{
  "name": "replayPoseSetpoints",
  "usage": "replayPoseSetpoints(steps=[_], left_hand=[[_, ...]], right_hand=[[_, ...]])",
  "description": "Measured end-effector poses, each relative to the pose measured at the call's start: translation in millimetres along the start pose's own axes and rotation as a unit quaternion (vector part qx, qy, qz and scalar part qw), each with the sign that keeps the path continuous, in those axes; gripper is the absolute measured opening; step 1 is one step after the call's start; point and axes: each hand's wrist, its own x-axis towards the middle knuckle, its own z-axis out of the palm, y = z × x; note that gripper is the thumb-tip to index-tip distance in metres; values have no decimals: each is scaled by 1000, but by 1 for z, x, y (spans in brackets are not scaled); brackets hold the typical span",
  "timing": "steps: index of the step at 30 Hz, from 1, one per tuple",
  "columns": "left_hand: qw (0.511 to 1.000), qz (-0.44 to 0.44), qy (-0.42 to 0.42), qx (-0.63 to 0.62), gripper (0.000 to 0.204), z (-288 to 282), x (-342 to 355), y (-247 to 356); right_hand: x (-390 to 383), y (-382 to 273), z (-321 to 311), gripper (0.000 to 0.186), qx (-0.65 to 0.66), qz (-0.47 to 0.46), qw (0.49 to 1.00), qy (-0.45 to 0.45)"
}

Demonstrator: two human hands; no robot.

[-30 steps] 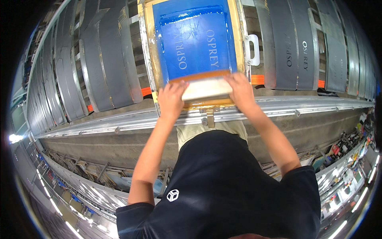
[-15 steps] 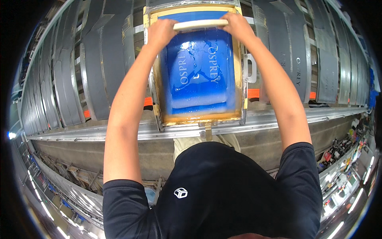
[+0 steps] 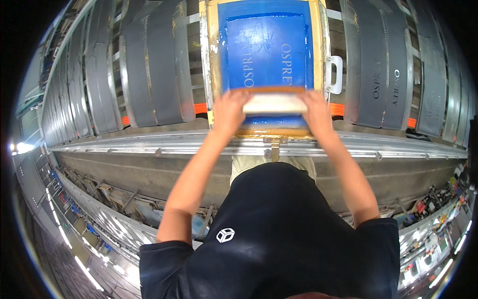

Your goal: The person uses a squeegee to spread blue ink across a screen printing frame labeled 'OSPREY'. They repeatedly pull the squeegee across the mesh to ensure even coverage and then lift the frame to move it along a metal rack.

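Note:
My left hand (image 3: 230, 109) and my right hand (image 3: 314, 110) grip opposite ends of a squeegee with a cream handle (image 3: 274, 103) and an orange-brown edge. Its blade lies across the lower part of a blue printing screen (image 3: 264, 35), whose frame is edged with yellowish tape (image 3: 315, 25). Pale lettering shows on the mesh, with a glossy blue band of ink along the top and sides and more below the squeegee. A white loop handle (image 3: 337, 74) sticks out from the screen's right side, and a metal bracket (image 3: 275, 148) is at its near edge.
Rows of long grey panels (image 3: 157, 60) on metal pallets run to both sides, some with printed lettering (image 3: 378, 60). Orange strips (image 3: 412, 121) show between them. An aluminium rail (image 3: 398, 148) crosses in front of my body. Clutter (image 3: 423, 202) fills a rack at the lower right.
Half a second ago both hands held the squeegee at the screen's far end; now they have come down with it toward my body, close to their position a second ago.

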Motion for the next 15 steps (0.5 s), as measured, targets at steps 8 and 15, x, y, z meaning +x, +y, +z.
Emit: replayPoseSetpoints(steps=[8,15], left_hand=[[996,35,73,-27,49,21,-72,16],[999,27,35,-25,59,16,-82,16]], right_hand=[[-8,48,-26,71,261,109,959,19],[98,112,-28,31,134,195,950,202]])
